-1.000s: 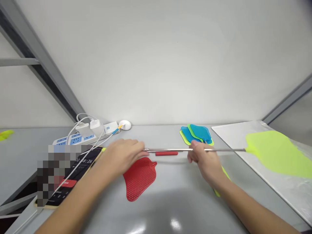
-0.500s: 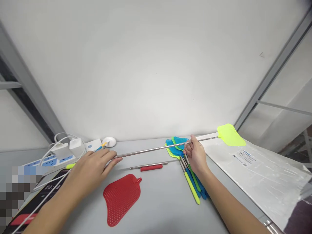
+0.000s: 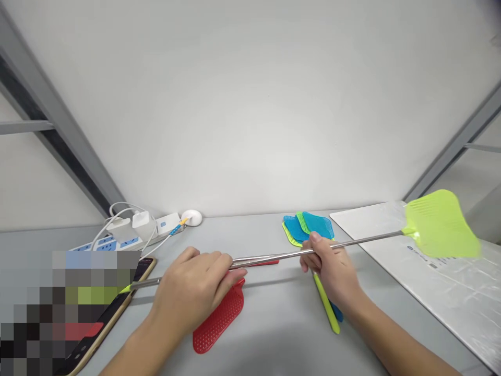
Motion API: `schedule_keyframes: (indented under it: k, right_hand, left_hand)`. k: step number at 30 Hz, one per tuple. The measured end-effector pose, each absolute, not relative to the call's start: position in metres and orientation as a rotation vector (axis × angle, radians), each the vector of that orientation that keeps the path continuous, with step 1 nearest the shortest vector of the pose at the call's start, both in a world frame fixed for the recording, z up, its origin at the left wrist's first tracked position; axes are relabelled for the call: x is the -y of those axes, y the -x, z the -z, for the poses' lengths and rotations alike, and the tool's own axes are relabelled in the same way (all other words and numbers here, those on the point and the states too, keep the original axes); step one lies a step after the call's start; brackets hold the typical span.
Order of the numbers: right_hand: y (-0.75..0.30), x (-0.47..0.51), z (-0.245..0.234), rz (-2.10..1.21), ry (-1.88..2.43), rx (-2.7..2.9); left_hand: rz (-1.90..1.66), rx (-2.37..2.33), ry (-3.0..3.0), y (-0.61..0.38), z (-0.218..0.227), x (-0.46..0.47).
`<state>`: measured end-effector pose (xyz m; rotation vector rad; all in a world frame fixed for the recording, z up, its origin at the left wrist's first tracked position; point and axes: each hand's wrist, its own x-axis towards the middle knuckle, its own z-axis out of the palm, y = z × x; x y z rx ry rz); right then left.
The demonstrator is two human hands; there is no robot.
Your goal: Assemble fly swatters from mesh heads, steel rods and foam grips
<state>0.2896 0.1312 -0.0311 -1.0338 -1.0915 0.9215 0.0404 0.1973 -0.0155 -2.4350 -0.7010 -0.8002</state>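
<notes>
A yellow-green fly swatter with a long metal telescopic rod spans the view, raised above the table. My left hand is closed around the rod toward its handle end. Farther right, my right hand grips the same rod between thumb and fingers. Under my left hand lies a red swatter head, partly covered. A red handle shows just behind the rod. Beyond my right hand are stacked blue and green swatter heads; their yellow-green handle sticks out below, with a blue one beside it.
A power strip with white chargers and cables stands at the left, beside a round white device. A phone lies at the front left, partly pixelated. A white plastic package covers the right side.
The swatter has come closer and its head has shifted right and looks larger. My left hand has moved right along with it, now over the red head. The camera view has turned slightly.
</notes>
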Motion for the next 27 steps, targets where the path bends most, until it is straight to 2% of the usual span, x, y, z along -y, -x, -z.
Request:
schedule_keyframes:
  k: [12, 27]
  right_hand:
    - [-0.317, -0.142, 0.018, -0.669, 1.048, 0.768]
    - [-0.325, -0.15, 0.021, -0.749, 1.04, 0.609]
  left_hand:
    - [0.88, 0.86, 2.15, 0.016, 0.003, -0.236]
    - [0.96, 0.829, 2.091, 0.017, 0.005, -0.245]
